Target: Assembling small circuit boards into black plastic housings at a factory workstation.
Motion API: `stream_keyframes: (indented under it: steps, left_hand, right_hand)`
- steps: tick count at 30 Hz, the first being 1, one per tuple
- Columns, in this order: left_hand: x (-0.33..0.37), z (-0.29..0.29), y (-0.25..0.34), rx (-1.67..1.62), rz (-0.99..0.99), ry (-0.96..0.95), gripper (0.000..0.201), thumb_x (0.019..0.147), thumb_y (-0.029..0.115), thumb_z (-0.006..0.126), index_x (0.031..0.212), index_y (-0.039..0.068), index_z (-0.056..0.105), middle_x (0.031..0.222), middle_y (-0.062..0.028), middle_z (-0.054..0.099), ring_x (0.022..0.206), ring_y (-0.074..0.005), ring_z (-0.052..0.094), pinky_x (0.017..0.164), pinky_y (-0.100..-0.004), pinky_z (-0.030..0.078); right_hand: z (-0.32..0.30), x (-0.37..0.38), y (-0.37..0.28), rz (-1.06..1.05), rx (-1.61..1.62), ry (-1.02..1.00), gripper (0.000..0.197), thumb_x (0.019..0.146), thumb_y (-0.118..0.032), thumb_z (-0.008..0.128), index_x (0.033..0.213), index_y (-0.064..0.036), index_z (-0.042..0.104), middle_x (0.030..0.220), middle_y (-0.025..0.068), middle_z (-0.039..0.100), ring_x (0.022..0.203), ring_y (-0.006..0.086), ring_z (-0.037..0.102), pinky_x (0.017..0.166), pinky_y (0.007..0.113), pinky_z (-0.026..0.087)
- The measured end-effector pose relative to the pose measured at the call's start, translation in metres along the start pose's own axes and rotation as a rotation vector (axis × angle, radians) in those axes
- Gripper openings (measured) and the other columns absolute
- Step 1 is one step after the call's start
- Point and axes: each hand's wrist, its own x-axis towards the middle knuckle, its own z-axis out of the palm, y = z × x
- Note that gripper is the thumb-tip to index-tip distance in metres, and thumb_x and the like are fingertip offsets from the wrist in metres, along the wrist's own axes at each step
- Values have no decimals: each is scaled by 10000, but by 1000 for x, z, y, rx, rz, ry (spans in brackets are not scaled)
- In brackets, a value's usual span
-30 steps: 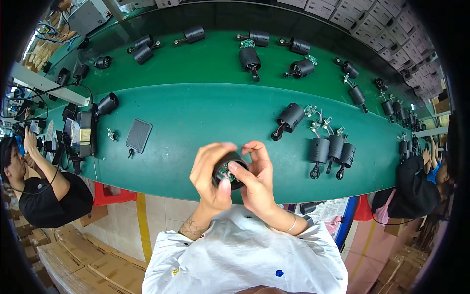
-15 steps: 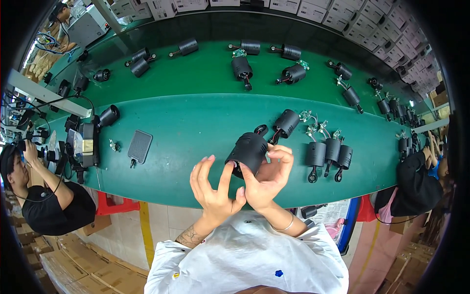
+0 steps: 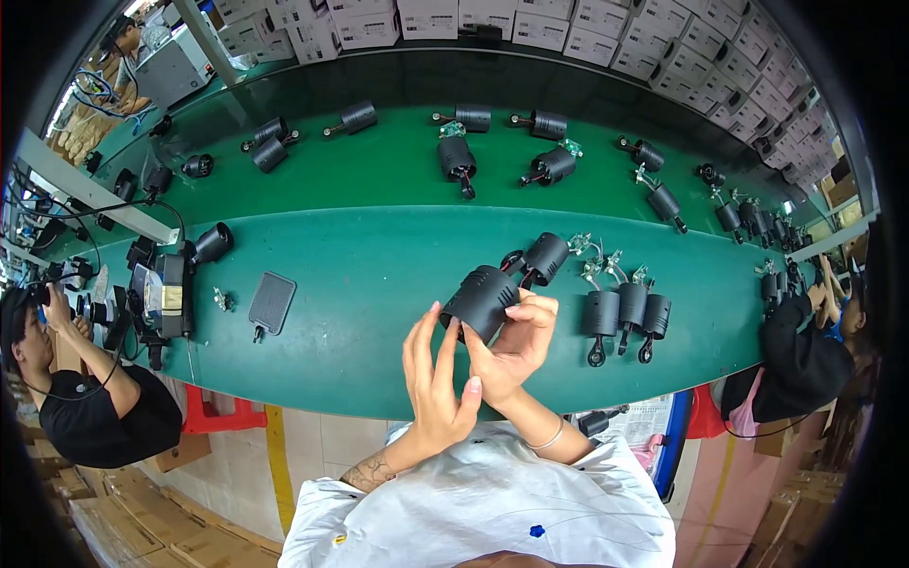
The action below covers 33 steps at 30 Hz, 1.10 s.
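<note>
You are seeing no words clear enough to read. The white boxes (image 3: 428, 19) at the back are showing tiny dark marks, and the paper sheet (image 3: 648, 417) on your right is showing blurry print.

two hands (image 3: 436, 388) (image 3: 516, 350), one held cylinder (image 3: 481, 301), three grouped cylinders (image 3: 601, 312) (image 3: 632, 305) (image 3: 655, 316), one flat plate (image 3: 273, 302)

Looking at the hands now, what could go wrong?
1. The held cylinder could slip: the right hand grips its near right side, while the left hand only has fingertips at the rim.
2. Its far end could knock the neighbouring cylinder; they overlap in this view, contact unclear.
3. A sideways sweep to the right might snag the green circuit boards, which sit outside their cylinders on thin wires.
</note>
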Motion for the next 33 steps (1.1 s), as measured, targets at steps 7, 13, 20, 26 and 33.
stream_keyframes:
  steps: [7, 13, 20, 26, 33]
  left_hand:
    - [-6, -2, -8, 262, 75, 46, 589, 894, 380, 467, 1332, -13, 478, 1431, -292, 331, 1246, -438, 390, 1022, -524, 311]
    - [-1, -11, -28, 132, 34, -41, 626, 903, 391, 459, 1415, 36, 400, 1470, -310, 243, 1277, -462, 343, 1038, -542, 284]
    - [10, -11, -33, 302, -61, -1, 663, 903, 377, 466, 1457, 40, 331, 1500, -314, 151, 1314, -484, 272, 1058, -558, 244]
    - [3, -5, -21, 208, -7, 128, 639, 894, 305, 467, 1463, 47, 329, 1515, -288, 135, 1346, -465, 237, 1079, -552, 219]
    - [-12, -25, -31, 189, -143, 147, 616, 874, 205, 479, 1455, 48, 348, 1521, -252, 167, 1355, -430, 259, 1098, -521, 225]
  right_hand:
    - [10, -1, -3, 168, 97, 15, 496, 663, 121, 687, 1047, -76, 443, 1079, 74, 403, 990, 195, 459, 842, 301, 444]
    - [21, 2, 3, 360, 164, 8, 506, 671, 124, 695, 1065, -77, 447, 1091, 63, 403, 995, 179, 454, 829, 264, 453]
    - [70, 27, 41, 913, 385, -32, 355, 817, -74, 670, 1129, -36, 503, 1086, 117, 469, 910, 217, 555, 732, 345, 498]
    - [120, 78, 151, 1393, 829, 201, 525, 921, -345, 557, 1272, 16, 410, 1251, 261, 428, 1032, 322, 540, 878, 536, 492]
    - [97, 79, 165, 908, 38, -517, 431, 861, -244, 604, 1237, -38, 556, 1438, 314, 195, 1164, 421, 426, 971, 471, 436]
